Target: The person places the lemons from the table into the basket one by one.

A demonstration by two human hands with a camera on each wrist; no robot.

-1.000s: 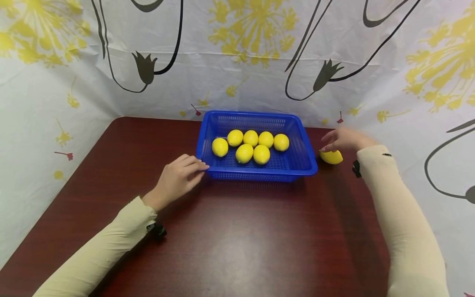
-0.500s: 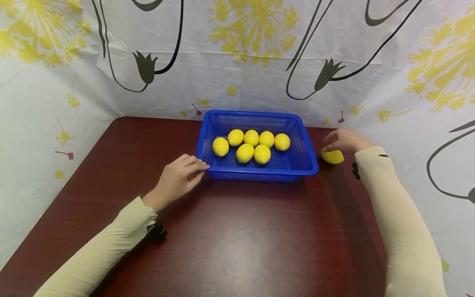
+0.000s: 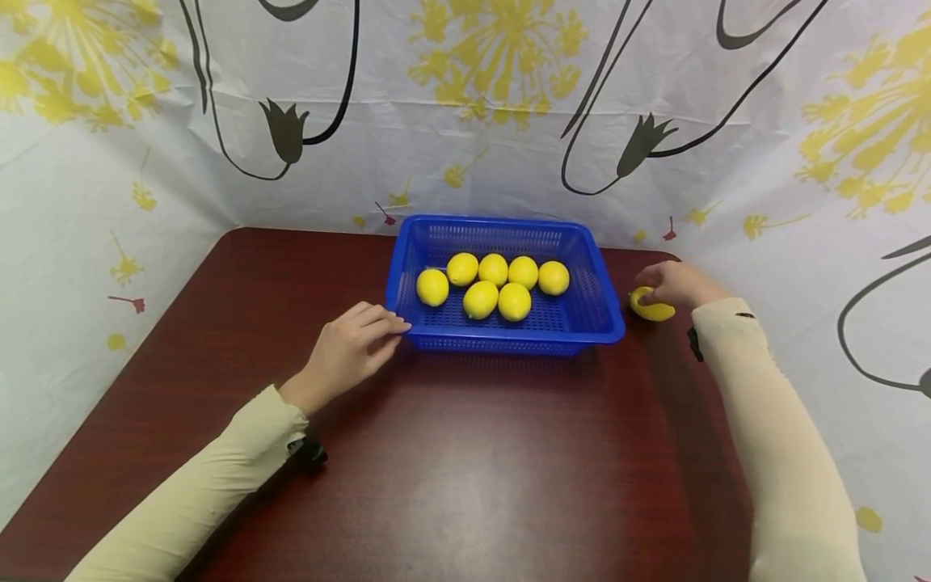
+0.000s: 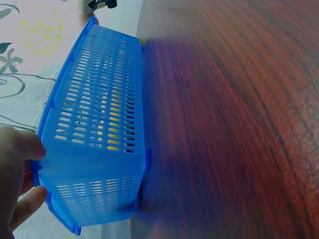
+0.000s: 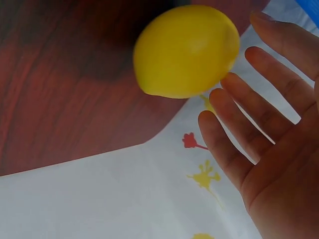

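Near the back of the table sits a blue perforated plastic basket (image 3: 502, 335), with several yellow lemons (image 3: 481, 300) inside. My left hand (image 3: 351, 346) pinches the basket's front left corner; the left wrist view shows its thumb and fingers around the rim (image 4: 44, 124). To the right of the basket, a single lemon (image 3: 656, 311) lies on the table. My right hand (image 3: 680, 284) is over that lemon, partly covering it in the head view. In the right wrist view the fingers are extended and spread beside the lemon (image 5: 187, 52), without curling round it.
The dark red wooden table (image 3: 465, 469) has its right edge close to the right arm. White patterned cloth (image 3: 465, 153) hangs behind the table and along its sides. Dark wrist cameras (image 3: 311, 454) are worn at the cuffs.
My right hand has come slightly downward and closer round the lone lemon, which shifted very little. The left hand stays on the basket corner, and the basket keeps its place.
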